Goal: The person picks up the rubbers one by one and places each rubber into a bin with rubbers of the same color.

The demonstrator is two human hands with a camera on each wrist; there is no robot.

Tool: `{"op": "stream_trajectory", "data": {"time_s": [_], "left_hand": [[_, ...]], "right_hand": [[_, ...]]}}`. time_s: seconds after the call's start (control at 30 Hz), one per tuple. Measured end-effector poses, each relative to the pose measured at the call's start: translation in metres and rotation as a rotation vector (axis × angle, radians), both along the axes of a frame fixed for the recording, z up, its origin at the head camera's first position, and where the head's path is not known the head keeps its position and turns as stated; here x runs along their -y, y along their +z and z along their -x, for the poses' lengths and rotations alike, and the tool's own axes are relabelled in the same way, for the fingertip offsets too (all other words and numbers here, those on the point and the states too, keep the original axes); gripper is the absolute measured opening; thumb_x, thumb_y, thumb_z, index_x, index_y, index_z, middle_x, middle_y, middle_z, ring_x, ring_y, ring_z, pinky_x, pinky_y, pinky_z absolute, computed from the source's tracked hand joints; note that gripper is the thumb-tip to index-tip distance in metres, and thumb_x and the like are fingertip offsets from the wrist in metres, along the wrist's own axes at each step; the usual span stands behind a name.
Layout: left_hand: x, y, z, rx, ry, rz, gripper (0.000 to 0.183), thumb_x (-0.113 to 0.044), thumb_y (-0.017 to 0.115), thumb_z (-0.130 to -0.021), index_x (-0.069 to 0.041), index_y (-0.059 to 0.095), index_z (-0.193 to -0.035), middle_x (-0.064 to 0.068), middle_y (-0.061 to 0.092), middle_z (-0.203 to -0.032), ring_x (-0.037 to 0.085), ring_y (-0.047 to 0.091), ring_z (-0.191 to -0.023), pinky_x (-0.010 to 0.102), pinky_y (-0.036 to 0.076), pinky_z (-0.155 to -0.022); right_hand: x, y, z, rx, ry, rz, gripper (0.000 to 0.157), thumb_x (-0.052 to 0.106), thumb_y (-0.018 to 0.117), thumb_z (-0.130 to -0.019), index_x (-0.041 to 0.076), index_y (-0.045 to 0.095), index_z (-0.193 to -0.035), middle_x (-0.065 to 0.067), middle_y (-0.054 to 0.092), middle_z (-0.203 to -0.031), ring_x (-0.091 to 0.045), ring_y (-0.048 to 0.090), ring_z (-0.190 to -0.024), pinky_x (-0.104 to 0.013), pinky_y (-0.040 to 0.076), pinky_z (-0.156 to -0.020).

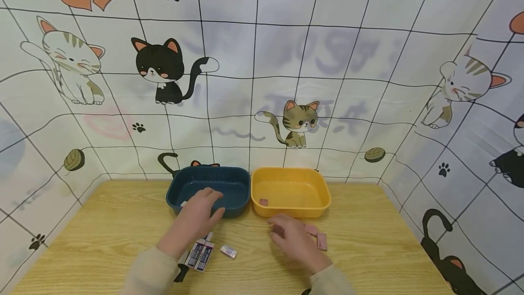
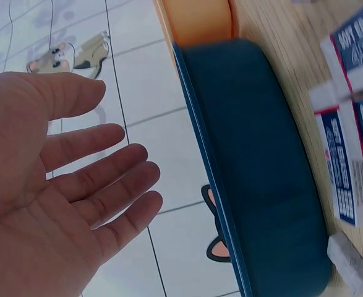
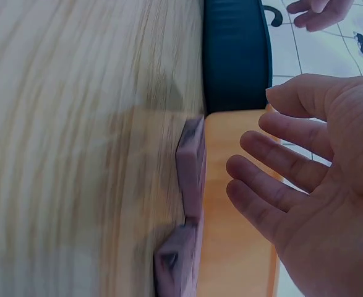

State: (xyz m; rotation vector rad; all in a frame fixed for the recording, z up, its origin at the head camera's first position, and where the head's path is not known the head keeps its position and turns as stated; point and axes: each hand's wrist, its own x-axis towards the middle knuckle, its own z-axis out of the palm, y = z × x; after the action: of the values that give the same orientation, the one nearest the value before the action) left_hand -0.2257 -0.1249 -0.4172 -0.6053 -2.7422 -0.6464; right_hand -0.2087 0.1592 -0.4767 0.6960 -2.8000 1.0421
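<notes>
My left hand (image 1: 196, 215) is over the near side of a dark blue bin (image 1: 235, 185), fingers loosely extended and nothing in them. Behind it a small white piece (image 1: 183, 203) partly shows at the bin. My right hand (image 1: 292, 238) hovers in front of a yellow bin (image 1: 294, 212), also holding nothing, its fingers apart in the right wrist view. Close beside it on the table lie pink erasers (image 1: 321, 241), partly covered by the hand. One pink eraser (image 1: 264, 202) is inside the yellow bin. Below my left hand are several sleeved white erasers (image 1: 200, 256).
A single white eraser (image 1: 228, 251) lies between my hands. A black object (image 1: 181, 272) is partly hidden by my left sleeve. The bins stand side by side at the back of the wooden table (image 1: 368, 240), against a cat-print curtain (image 1: 229, 94).
</notes>
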Motion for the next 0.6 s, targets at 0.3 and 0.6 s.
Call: {"op": "stream_trajectory", "data": {"time_s": [0.3, 0.6], "left_hand": [[-0.015, -0.009, -0.010, -0.071, -0.053, 0.002, 0.032, -0.014, 0.079, -0.091, 0.000, 0.070, -0.118, 0.012, 0.069, -0.114, 0.030, 0.066, -0.107, 0.045, 0.056, -0.094], [-0.028, -0.017, -0.019, -0.033, -0.115, 0.004, 0.030, -0.013, 0.077, -0.091, -0.001, 0.070, -0.118, 0.010, 0.068, -0.113, 0.028, 0.065, -0.105, 0.045, 0.056, -0.092]], "right_hand": [[-0.012, -0.003, 0.004, -0.045, 0.028, -0.036, 0.006, 0.011, 0.073, -0.096, 0.009, 0.071, -0.101, 0.003, 0.060, -0.094, -0.008, 0.052, -0.084, -0.026, 0.047, -0.073], [-0.017, -0.002, 0.006, -0.082, 0.057, -0.094, 0.018, 0.005, 0.071, -0.094, 0.004, 0.074, -0.112, -0.004, 0.069, -0.113, -0.018, 0.066, -0.101, -0.039, 0.057, -0.090]]}}
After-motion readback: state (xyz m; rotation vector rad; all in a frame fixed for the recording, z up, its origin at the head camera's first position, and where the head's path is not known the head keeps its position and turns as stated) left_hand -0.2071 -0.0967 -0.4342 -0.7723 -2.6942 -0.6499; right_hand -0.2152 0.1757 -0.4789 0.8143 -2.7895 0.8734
